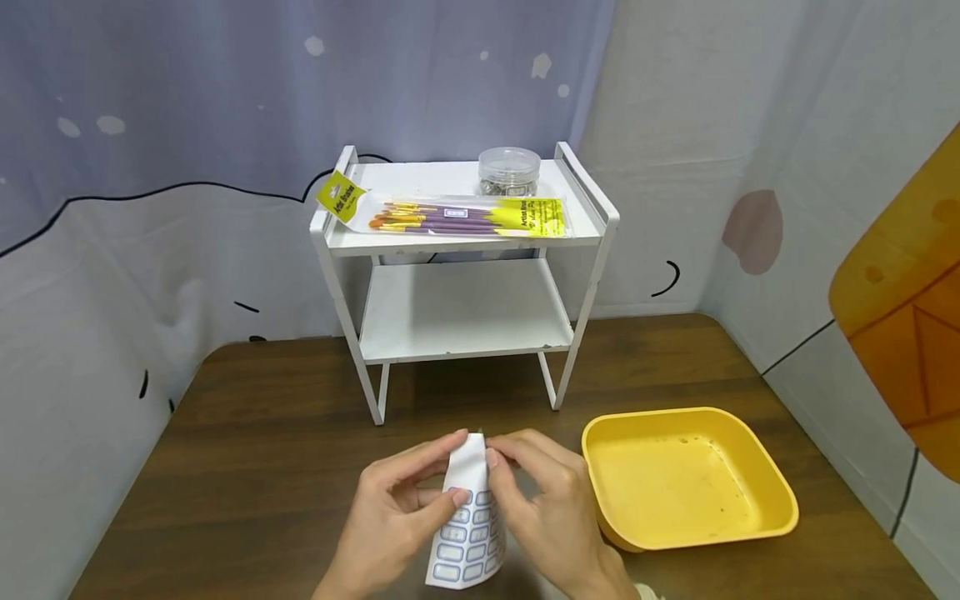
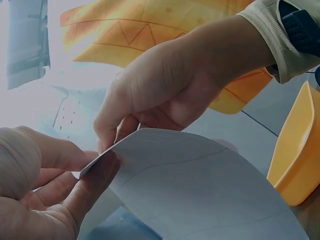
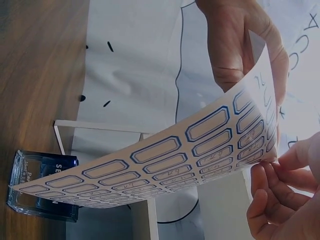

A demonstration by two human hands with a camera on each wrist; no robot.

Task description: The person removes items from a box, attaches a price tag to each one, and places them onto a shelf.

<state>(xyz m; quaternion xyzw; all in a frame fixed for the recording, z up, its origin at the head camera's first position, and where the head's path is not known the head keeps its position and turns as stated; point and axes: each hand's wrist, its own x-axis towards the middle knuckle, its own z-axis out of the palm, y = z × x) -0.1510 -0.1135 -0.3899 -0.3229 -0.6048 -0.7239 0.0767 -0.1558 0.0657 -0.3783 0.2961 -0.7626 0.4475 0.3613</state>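
A white sheet of sticker labels (image 1: 448, 553) with rows of blue-framed rectangles is held up between both hands, curving over the table. My left hand (image 1: 386, 517) grips its upper left side between thumb and fingers. With thumb and fingertips, my right hand (image 1: 551, 500) pinches the sheet's upper right edge. The left wrist view shows the plain back of the sheet (image 2: 200, 185). In the right wrist view the printed labels (image 3: 157, 150) face the camera, some with faint marks inside. Whether a label is lifting under the right fingertips cannot be made out.
Ahead stands a white two-tier shelf (image 1: 465, 308). Its top bears a pack of artist brushes (image 1: 442, 218) with a small blue-framed label, and a clear lidded jar (image 1: 509, 171). A yellow tray (image 1: 686, 483) sits at right. A dark blue glass bottle (image 3: 50, 165) stands behind the sheet.
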